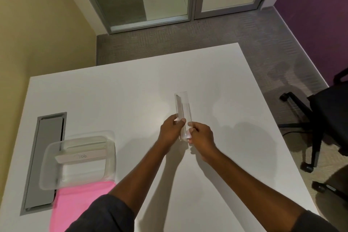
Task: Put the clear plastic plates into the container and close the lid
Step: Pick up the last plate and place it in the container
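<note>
On the far left of the white bench (113,100) there is a grey cover panel (44,160) set into the top. Just beside it sits the clear container (79,158). It rests partly on a pink cloth (79,205) and partly over the panel. Something white lies across it, maybe the lid; I cannot tell for sure. If the way in is blocked, the plates could bump and fall. The cloth is soft, so the container might slide or tip when something is pushed into it.

In the middle, the left hand (169,130) pinches the near end of the clear plastic plates (183,113). Its grip is narrow, with thumb and fingers closed on the plates. They are held up over the bench, standing on edge, well apart from the container.

Just to the right, the right hand (200,134) also holds the near end in a tight, small grip. The plates are smooth and see-through, and only one end is held. I think they could slip, fan apart, or drop on the way to the container.
</note>
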`<state>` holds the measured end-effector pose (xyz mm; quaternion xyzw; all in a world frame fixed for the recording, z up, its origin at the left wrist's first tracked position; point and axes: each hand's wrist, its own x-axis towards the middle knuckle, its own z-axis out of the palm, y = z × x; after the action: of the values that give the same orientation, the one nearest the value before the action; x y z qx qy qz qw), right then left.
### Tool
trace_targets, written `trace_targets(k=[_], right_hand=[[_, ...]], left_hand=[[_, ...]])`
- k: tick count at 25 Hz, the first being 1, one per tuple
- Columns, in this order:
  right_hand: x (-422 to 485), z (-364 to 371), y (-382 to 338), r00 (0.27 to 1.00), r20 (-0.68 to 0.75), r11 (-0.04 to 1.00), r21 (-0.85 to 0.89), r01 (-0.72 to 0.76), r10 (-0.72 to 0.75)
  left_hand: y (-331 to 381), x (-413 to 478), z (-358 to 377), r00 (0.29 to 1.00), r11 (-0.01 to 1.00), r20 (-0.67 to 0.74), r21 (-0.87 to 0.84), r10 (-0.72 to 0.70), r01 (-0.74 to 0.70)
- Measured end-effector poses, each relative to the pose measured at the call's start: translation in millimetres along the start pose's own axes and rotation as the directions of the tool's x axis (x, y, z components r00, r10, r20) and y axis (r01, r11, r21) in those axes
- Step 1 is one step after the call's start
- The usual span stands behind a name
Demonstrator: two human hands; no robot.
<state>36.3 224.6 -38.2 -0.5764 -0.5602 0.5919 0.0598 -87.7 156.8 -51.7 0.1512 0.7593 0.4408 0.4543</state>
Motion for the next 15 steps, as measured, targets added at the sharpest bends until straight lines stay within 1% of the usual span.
trace_targets(k=[2, 4, 6, 8, 9, 11, 13, 15], right_hand=[[-6, -8, 4, 0.998, 0.055, 1.000, 0.011, 0.010, -0.011], [-10, -16, 7, 0.992, 0.127, 0.999, 0.049, 0.019, -0.025], [-15, -24, 9, 0.980, 0.194, 0.998, 0.060, 0.030, -0.041], [-18, -31, 7, 0.977, 0.205, 0.998, 0.041, 0.053, -0.060], [-20, -33, 5, 0.981, 0.177, 0.997, 0.002, 0.081, -0.080], [-26, -36, -1, 0.978, 0.124, 0.973, -0.138, 0.185, -0.168], [-30, -36, -6, 0.949, 0.160, 0.915, -0.260, 0.307, -0.273], [-32, -35, -10, 0.915, 0.202, 0.848, -0.347, 0.400, -0.349]], left_hand=[[0, 2, -6, 0.995, 0.975, 0.007, -0.195, -0.104, 0.104], [-2, 4, -14, 0.988, 0.929, 0.022, -0.339, -0.151, 0.150], [-5, 3, -22, 0.983, 0.886, 0.027, -0.430, -0.182, 0.176], [-4, -2, -27, 0.976, 0.863, 0.016, -0.464, -0.218, 0.200], [-4, -5, -27, 0.971, 0.850, 0.003, -0.482, -0.241, 0.212], [-3, -12, -27, 0.959, 0.808, -0.035, -0.548, -0.280, 0.216], [-2, -18, -25, 0.951, 0.774, -0.078, -0.603, -0.298, 0.193], [-2, -25, -25, 0.949, 0.758, -0.088, -0.625, -0.303, 0.184]])
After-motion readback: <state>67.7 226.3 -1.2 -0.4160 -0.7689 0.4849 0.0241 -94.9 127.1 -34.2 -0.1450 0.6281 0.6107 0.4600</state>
